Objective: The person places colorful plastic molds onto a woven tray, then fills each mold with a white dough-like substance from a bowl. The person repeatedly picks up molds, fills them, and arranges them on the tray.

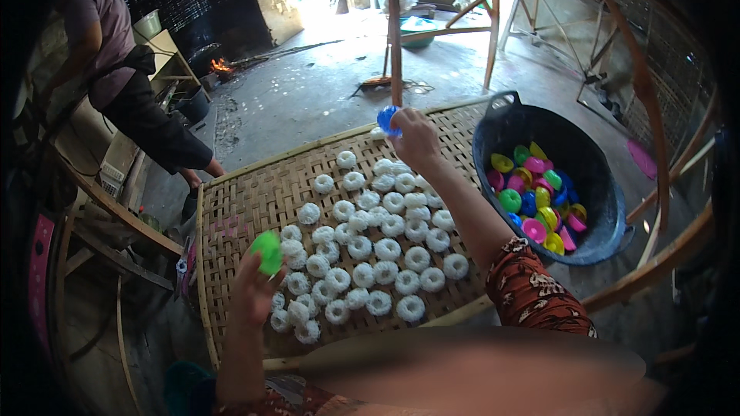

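My left hand (253, 293) is closed around a bright green plastic mould (267, 253), slightly blurred, above the left side of a woven bamboo tray (254, 200). Stretched toward the tray's far edge, my right hand (417, 140) grips a blue plastic mould (388, 120). Just below that mould, a white piece (378, 133) shows in part. Many white rings with a rough, stringy surface (359, 247) lie across the middle and near part of the tray, some touching or overlapping.
A black tub (493, 135) holding several colourful plastic moulds (542, 187) stands right of the tray. Wooden poles (395, 31) rise beyond it. At the far left a person (108, 38) stands near a small fire (221, 65). A green basin (418, 33) sits farther back.
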Demonstrator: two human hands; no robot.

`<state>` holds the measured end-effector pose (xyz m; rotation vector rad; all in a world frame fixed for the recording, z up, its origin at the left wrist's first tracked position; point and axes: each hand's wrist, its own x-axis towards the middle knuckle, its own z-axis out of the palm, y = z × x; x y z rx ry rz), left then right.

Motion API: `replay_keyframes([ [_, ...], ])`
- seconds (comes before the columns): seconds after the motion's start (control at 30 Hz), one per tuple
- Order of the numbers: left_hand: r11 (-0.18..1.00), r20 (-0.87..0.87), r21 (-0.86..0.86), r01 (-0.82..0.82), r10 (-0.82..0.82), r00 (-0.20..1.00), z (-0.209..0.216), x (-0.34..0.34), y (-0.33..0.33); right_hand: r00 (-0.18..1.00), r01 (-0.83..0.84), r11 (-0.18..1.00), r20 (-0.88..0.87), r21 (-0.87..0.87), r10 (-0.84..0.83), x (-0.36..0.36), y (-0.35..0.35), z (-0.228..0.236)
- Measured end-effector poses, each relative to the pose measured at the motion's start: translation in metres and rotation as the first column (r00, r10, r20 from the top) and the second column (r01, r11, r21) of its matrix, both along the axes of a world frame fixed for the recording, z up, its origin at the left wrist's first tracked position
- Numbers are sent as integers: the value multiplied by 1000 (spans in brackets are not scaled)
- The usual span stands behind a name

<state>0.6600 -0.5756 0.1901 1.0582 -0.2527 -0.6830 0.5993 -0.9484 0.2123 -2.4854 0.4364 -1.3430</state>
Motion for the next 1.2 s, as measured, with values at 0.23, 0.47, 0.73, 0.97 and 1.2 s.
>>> replay_keyframes([
  [0.23,975,465,34,219,-209,860,22,-92,-212,818,481,872,308,97,-485,-180,20,37],
  [0.47,959,869,274,75,-281,408,34,-142,-299,720,669,743,270,-29,-639,-320,-4,26],
  [0.73,952,693,296,-76,-159,703,33,-51,-135,740,-465,-134,301,875,-601,-391,5,-68],
  [0.97,624,694,177,-761,470,546,68,-104,132,854,-517,-338,445,786,-270,-402,-77,-110],
  [1.2,-209,687,161,-965,725,-43,71,-260,316,958,-250,-342,282,906,46,-296,-54,-126],
])
